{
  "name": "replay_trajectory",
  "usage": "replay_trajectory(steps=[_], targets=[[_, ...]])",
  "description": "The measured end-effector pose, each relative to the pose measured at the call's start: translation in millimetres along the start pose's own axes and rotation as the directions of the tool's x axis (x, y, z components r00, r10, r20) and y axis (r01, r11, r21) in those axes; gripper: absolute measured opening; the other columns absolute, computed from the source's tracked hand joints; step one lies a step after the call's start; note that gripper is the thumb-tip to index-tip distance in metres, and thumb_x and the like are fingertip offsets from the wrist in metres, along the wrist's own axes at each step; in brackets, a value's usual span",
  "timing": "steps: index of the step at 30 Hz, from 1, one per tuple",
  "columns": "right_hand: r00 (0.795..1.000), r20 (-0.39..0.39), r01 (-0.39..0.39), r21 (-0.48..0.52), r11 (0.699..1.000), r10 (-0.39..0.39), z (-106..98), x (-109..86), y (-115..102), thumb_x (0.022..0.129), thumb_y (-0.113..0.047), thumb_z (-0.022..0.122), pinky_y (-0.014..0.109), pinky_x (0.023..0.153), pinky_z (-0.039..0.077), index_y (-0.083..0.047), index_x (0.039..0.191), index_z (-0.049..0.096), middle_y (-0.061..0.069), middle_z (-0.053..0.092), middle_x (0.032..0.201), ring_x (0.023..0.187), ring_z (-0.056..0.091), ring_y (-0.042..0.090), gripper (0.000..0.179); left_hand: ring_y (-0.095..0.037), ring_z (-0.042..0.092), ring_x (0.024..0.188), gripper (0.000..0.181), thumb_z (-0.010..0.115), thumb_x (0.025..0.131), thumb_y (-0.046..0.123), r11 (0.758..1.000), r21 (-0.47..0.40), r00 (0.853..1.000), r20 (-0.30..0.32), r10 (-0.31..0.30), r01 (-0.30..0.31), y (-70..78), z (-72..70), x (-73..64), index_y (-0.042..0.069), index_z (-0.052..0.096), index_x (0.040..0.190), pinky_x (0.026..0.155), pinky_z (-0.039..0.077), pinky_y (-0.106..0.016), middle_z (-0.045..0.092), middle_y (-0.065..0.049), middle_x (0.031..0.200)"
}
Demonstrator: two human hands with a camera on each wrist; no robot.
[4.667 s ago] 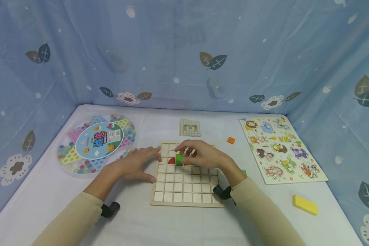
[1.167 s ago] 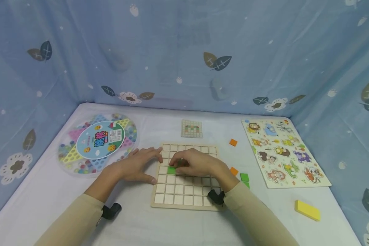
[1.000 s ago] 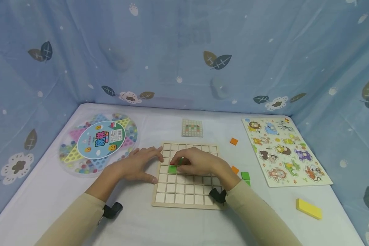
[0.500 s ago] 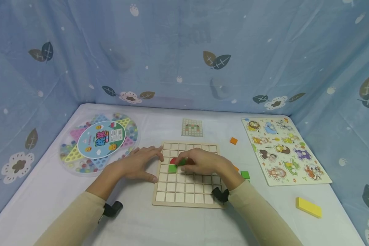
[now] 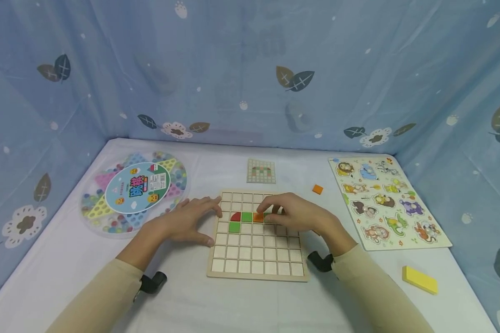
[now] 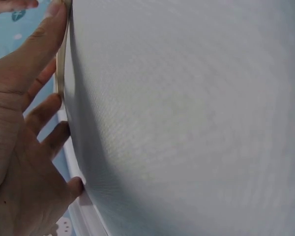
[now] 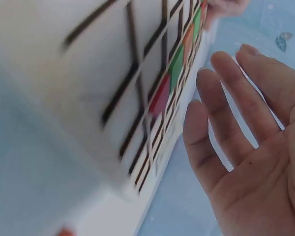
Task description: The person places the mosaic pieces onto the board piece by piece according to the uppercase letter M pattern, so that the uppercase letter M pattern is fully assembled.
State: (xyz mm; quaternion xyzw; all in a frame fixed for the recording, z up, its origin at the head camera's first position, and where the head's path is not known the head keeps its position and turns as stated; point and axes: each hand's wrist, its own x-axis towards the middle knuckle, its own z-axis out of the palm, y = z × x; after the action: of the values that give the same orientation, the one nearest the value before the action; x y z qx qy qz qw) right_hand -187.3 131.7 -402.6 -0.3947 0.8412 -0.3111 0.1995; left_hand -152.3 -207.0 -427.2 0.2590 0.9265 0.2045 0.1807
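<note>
Soft light, blurred right-wrist view

One grid board, one card, two red tiles and three green tiles show.

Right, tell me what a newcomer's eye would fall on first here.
Probably the wooden grid board in the middle of the white table, where red, green and orange pieces stand out, with the left hand at its left edge and the right hand over its right side. Next might come the bright round game on the left and the animal puzzle board on the right.
</note>
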Motion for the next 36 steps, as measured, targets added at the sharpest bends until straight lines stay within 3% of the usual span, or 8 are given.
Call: replay_trajectory(steps=[8,13,17,27,36], targets=[[0.998,-0.013,-0.059,0.003,0.998,0.059,-15,-29.8,9,0.100,-0.016,0.067,0.029,0.069,0.058,-0.017,0.126,0.068,0.002,0.071,0.121,0.088,0.066,0.011,0.025,-0.037,0.025,0.155,0.065,0.085,0.075,0.058,1.000,-0.009,1.000,0.007,0.005,-0.005,0.0,1.7,1.8,0.034,0.055,0.126,0.118,0.012,-0.076,0.027,-0.002,0.170],[0.998,-0.029,-0.062,-0.005,0.998,0.062,-19,-43.1,15,0.100,-0.014,0.067,0.031,0.079,0.058,-0.014,0.124,0.069,0.001,0.071,0.121,0.097,0.064,0.012,0.024,-0.036,0.025,0.155,0.064,0.085,0.075,0.059,1.000,-0.003,1.000,0.008,0.004,-0.004,0.4,1.9,2.5,0.035,0.055,0.126,0.118,0.012,-0.076,0.026,-0.002,0.170],[0.997,-0.035,-0.070,-0.001,0.998,0.070,-20,-52.6,18,0.100,-0.011,0.066,0.031,0.081,0.059,-0.013,0.124,0.068,0.002,0.070,0.121,0.098,0.064,0.015,0.024,-0.035,0.024,0.155,0.065,0.085,0.074,0.058,1.000,-0.004,1.000,0.009,0.002,-0.002,0.9,0.7,2.2,0.035,0.055,0.126,0.119,0.011,-0.075,0.026,-0.002,0.170],[0.997,-0.072,-0.043,-0.050,0.998,0.039,-21,-72.2,26,0.098,-0.006,0.067,0.030,0.078,0.059,-0.011,0.123,0.069,0.002,0.072,0.116,0.095,0.065,0.013,0.025,-0.038,0.024,0.155,0.063,0.085,0.075,0.058,1.000,0.003,1.000,0.011,-0.011,0.011,0.8,-0.2,-1.1,0.034,0.056,0.126,0.119,0.011,-0.075,0.026,-0.004,0.170],[0.989,-0.099,-0.113,-0.028,0.993,0.110,-23,-97.2,38,0.097,-0.010,0.071,0.029,0.075,0.057,-0.012,0.121,0.069,-0.001,0.072,0.106,0.089,0.066,0.010,0.024,-0.037,0.024,0.155,0.064,0.084,0.076,0.059,1.000,0.003,1.000,0.014,-0.003,0.003,-0.8,-0.1,0.2,0.034,0.055,0.127,0.119,0.012,-0.075,0.026,-0.004,0.170]])
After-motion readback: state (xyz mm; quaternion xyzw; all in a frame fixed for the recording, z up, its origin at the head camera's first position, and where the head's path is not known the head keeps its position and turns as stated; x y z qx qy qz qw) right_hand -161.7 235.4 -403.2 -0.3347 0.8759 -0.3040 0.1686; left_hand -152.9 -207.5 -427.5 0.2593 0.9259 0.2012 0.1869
